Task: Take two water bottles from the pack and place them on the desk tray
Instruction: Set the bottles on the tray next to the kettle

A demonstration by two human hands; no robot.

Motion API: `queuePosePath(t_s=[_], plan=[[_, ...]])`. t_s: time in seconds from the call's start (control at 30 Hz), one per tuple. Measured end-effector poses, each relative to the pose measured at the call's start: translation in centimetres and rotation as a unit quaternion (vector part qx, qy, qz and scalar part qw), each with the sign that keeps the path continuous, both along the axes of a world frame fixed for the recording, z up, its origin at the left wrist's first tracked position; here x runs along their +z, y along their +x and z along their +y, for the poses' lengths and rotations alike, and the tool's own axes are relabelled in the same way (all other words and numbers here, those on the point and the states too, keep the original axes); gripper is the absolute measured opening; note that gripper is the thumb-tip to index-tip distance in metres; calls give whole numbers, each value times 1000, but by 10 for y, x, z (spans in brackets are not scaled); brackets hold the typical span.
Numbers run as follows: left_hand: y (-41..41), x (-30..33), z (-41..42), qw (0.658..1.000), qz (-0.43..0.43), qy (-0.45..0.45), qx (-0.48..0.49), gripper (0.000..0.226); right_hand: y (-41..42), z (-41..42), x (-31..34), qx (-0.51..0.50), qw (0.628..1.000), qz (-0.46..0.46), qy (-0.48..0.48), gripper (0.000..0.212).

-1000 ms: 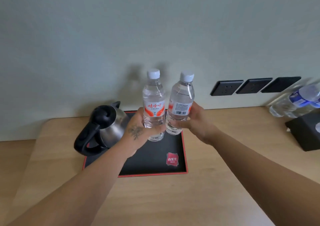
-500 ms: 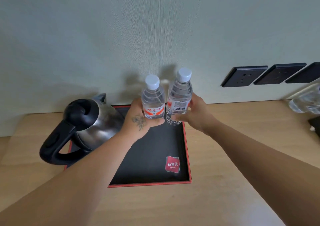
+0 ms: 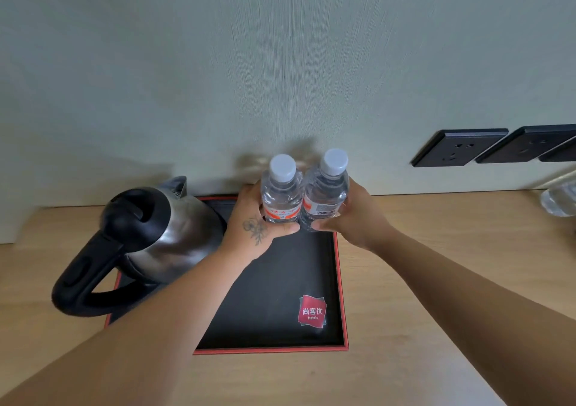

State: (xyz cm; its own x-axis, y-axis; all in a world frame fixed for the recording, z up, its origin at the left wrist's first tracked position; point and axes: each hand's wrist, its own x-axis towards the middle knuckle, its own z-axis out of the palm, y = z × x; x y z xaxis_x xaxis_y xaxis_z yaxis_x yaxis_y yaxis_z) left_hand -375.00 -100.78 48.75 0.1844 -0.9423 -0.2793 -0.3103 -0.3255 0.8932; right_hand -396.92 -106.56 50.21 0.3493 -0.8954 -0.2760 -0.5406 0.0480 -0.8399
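Observation:
Two clear water bottles with white caps and red-orange labels stand upright side by side at the far right corner of the black, red-rimmed tray (image 3: 280,330). My left hand (image 3: 254,228) is wrapped around the left bottle (image 3: 282,193). My right hand (image 3: 355,218) grips the right bottle (image 3: 327,192). The bottles touch each other. Their bases are hidden behind my fingers, so I cannot tell whether they rest on the tray.
A steel kettle (image 3: 156,234) with a black lid and handle fills the tray's left side. The tray lies on a wooden desk (image 3: 436,281) against a pale wall. Black wall sockets (image 3: 458,148) sit at the right. More bottles (image 3: 559,201) lie at the right edge.
Both hands have carried the bottles down and away from me, toward the tray's far right corner. My view has moved closer and tilted down.

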Motion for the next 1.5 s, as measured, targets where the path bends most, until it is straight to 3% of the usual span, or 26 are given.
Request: queuePosePath(t_s=[0.17, 0.3, 0.4, 0.5, 0.6, 0.77, 0.93, 1.13, 1.5], plan=[[-5, 0, 5, 999, 15, -32, 2, 80, -1, 3, 5, 33, 999, 17, -16, 88], [-10, 10, 11, 999, 36, -29, 4, 88, -6, 11, 24, 40, 998, 17, -49, 85], [-21, 32, 34, 997, 20, -43, 68, 97, -18, 25, 53, 51, 987, 37, -150, 76], [-23, 69, 55, 973, -70, -197, 95, 70, -30, 29, 87, 106, 950, 82, -282, 61], [-11, 112, 52, 920, -208, -331, 23, 41, -29, 18, 119, 161, 926, 96, -328, 58], [7, 151, 30, 916, -288, -265, -94, 28, -11, 8, 148, 264, 885, 157, -350, 50], [14, 164, 20, 917, -284, -230, -162, 31, -1, 9, 161, 267, 876, 204, -346, 46], [19, 156, 7, 924, -278, -211, -157, 32, 6, 12, 170, 234, 862, 292, -341, 32], [30, 147, 15, 938, -264, -195, -114, 29, 26, 13, 171, 172, 887, 327, -277, 45]])
